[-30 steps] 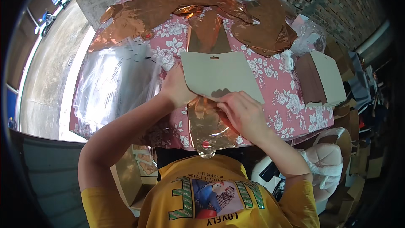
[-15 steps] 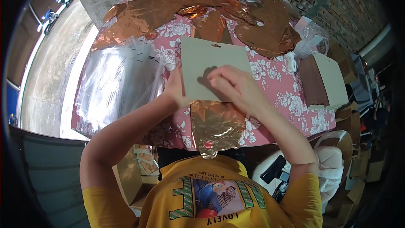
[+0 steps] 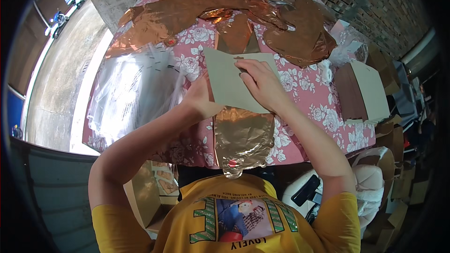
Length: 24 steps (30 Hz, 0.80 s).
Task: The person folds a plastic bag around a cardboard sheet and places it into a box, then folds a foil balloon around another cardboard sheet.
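A pale grey-beige card [image 3: 229,82] with a small hang slot near its top edge lies over a flattened copper-coloured foil piece [image 3: 243,136], which looks like a foil balloon. The foil shows above and below the card; its lower end hangs past the table's front edge. My left hand [image 3: 202,96] grips the card at its left edge, the fingers partly hidden. Across the card's upper right rests my right hand [image 3: 262,84], fingers stretched toward the slot, holding nothing. The card bows slightly between the hands.
Clear plastic bags [image 3: 133,93] lie at the left on the floral pink tablecloth [image 3: 323,112]. Large copper foil sheets [image 3: 300,33] cover the far side. A stack of cards [image 3: 361,91] stands at the right. Below it, a phone [image 3: 305,190] rests on a padded seat.
My right hand has gone from a loose curl over the card's middle to stretched fingers near its slot. The card has shifted slightly and now bows.
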### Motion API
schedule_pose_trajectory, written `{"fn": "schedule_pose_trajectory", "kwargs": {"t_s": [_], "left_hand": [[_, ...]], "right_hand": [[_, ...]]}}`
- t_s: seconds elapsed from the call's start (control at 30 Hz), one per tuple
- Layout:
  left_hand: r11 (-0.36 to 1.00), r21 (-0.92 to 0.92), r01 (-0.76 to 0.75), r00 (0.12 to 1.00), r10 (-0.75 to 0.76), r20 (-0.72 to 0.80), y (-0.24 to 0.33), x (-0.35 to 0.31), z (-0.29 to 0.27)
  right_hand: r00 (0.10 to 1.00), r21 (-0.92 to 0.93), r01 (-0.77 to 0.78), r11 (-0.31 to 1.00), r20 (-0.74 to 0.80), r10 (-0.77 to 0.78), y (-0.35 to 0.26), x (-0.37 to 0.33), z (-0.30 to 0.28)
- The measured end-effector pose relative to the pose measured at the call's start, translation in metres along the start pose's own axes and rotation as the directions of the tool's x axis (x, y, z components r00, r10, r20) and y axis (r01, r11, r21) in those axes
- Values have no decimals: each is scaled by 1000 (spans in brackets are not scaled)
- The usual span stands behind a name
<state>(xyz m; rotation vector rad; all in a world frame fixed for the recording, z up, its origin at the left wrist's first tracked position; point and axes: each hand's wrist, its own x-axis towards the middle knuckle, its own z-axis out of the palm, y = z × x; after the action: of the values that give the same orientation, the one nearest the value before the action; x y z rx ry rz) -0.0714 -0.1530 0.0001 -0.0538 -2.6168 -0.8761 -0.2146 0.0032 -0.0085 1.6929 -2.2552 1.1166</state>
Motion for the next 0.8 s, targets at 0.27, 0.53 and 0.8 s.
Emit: {"fn": "schedule_pose_trajectory", "kwargs": {"t_s": [0.27, 0.53, 0.8], "left_hand": [[953, 258, -156, 975, 106, 198, 62, -44, -14], [971, 179, -159, 985, 145, 89, 90, -82, 10], [971, 169, -169, 986, 165, 39, 90, -82, 10]], "right_hand": [[999, 8, -31, 999, 31, 30, 4, -1, -2], [999, -40, 28, 999, 19, -28, -3, -3, -1], [997, -116, 51, 992, 71, -42, -4, -5, -1]]}}
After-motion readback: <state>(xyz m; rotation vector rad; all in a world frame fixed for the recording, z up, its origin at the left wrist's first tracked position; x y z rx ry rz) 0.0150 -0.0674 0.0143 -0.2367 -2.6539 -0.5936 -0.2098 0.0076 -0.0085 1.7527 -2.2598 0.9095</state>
